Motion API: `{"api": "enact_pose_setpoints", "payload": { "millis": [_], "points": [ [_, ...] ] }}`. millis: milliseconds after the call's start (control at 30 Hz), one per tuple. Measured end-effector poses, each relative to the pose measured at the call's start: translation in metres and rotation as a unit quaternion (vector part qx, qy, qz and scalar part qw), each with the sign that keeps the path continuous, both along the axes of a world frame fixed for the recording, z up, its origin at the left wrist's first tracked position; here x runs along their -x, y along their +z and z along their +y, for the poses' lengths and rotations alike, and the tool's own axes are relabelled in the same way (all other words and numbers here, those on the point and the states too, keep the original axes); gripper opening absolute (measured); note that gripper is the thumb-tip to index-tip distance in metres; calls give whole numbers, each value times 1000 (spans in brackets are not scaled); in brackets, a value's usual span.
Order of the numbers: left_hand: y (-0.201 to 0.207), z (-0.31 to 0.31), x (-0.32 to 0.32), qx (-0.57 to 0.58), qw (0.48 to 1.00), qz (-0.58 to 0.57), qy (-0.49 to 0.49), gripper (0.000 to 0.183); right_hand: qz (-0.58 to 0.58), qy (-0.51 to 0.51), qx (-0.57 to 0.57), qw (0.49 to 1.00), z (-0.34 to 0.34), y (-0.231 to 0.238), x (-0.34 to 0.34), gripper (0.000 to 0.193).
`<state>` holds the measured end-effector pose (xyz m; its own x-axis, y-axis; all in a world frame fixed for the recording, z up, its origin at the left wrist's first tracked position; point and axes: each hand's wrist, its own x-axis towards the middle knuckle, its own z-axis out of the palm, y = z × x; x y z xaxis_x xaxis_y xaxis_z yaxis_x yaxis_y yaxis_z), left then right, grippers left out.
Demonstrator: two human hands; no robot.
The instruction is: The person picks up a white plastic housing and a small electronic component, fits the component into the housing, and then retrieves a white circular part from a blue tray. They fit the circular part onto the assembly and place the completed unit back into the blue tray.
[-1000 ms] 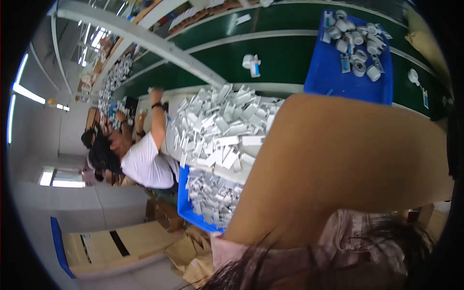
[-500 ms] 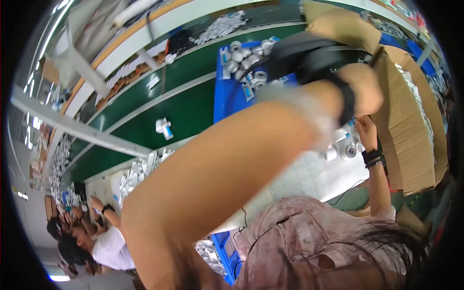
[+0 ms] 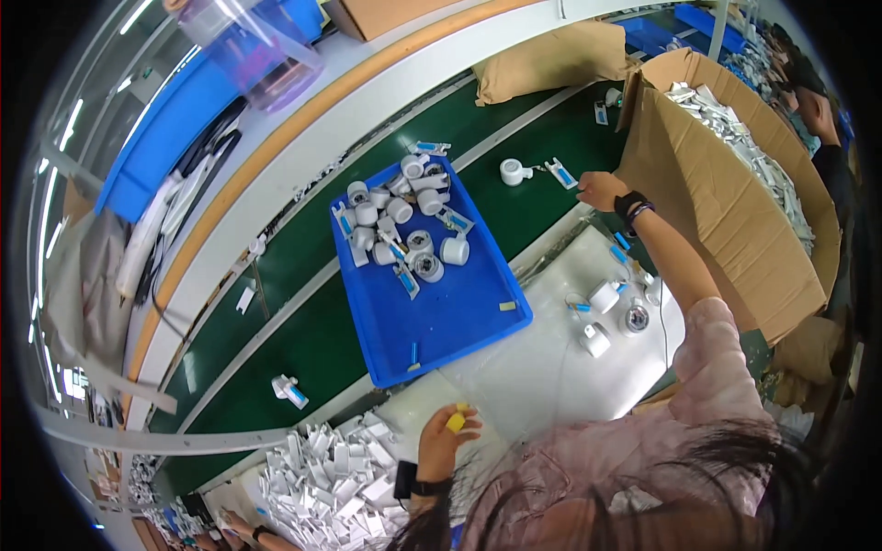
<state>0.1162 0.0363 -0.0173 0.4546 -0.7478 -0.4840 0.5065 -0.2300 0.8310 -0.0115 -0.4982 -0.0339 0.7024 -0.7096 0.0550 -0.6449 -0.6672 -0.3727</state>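
Observation:
My right hand (image 3: 602, 190) reaches over the green conveyor belt with its fingers closed at the near end of a small flat white part with a blue strip (image 3: 560, 174). Beside that part, farther left, lies a white round device (image 3: 514, 172) with a short stem. My left hand (image 3: 443, 441) is over the pale worktop, right of a heap of small white plastic pieces (image 3: 335, 477). Its fingers are loosely apart, with yellow patches on the thumb and a finger. Several white round devices (image 3: 634, 318) with blue-striped parts rest on the worktop below my right arm.
A blue tray (image 3: 432, 335) holding several white devices straddles the belt (image 3: 317, 354). At the right stands an open cardboard box (image 3: 707, 197) full of white pieces. A white shelf (image 3: 303, 119) carries a clear bottle (image 3: 262, 60). Another person's hand (image 3: 241, 525) shows at lower left.
My left arm, earlier large and blurred across the view, is now down by the white heap. My right hand has moved from the worktop devices up to the belt. The view has shifted.

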Motion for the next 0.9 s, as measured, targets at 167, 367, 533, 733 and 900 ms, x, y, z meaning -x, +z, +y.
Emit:
{"api": "enact_pose_setpoints", "payload": {
  "millis": [167, 367, 533, 733, 900],
  "points": [
    [-56, 29, 0, 78, 936, 271, 212, 26, 6, -20, -15, 1000, -62, -73, -79, 28],
    [-90, 33, -2, -14, 940, 264, 217, 28, -32, -142, -184, 972, -70, -94, -166, 40],
    [-97, 22, -11, 27, 935, 289, 205, 34, -68, -271, -327, 903, -68, -112, -195, 65],
    [-79, 9, -11, 87, 946, 249, 191, 37, -287, -222, -166, 917, -75, -157, -175, 34],
    [-77, 16, 0, 75, 950, 248, 175, 29, -509, -128, -359, 772, -35, -107, -144, 17]
  ]
}}
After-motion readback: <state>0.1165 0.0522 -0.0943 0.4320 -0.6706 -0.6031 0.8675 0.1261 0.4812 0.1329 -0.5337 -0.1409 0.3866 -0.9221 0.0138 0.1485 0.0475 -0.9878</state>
